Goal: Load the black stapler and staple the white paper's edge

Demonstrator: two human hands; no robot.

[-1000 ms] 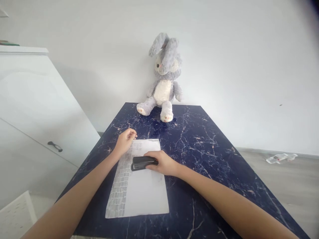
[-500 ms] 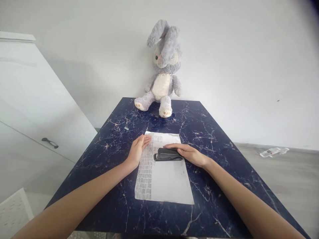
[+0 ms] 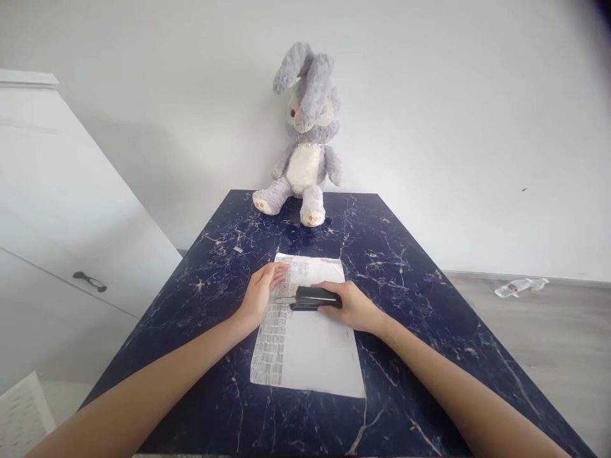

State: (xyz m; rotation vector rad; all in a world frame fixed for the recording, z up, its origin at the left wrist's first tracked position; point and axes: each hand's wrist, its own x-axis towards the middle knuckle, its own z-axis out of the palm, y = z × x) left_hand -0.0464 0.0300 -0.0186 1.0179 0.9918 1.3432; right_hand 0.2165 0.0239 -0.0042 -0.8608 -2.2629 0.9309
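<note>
A black stapler (image 3: 312,298) lies across the upper half of a sheet of paper (image 3: 321,353), its front end pointing left. My right hand (image 3: 354,306) wraps round the stapler's rear end, thumb on the near side and fingers over the far side. From the front of the stapler a thin metal part (image 3: 285,298) sticks out to the left. My left hand (image 3: 261,291) lies on the paper's upper left edge with its fingers stretched out, holding nothing. Along its left side and top, the paper carries dark printing or handwriting.
A grey plush rabbit (image 3: 305,166) sits at the back of the dark blue marbled table (image 3: 401,394), against the wall. A small pale scrap (image 3: 238,249) lies left of the paper. White drawers (image 3: 57,210) stand at left; a clear plastic item (image 3: 521,287) is on the floor at right.
My right hand has closed round the stapler's rear end, and the thin metal part now sticks out of its front. My left hand stays on the paper. The camera view has shifted slightly.
</note>
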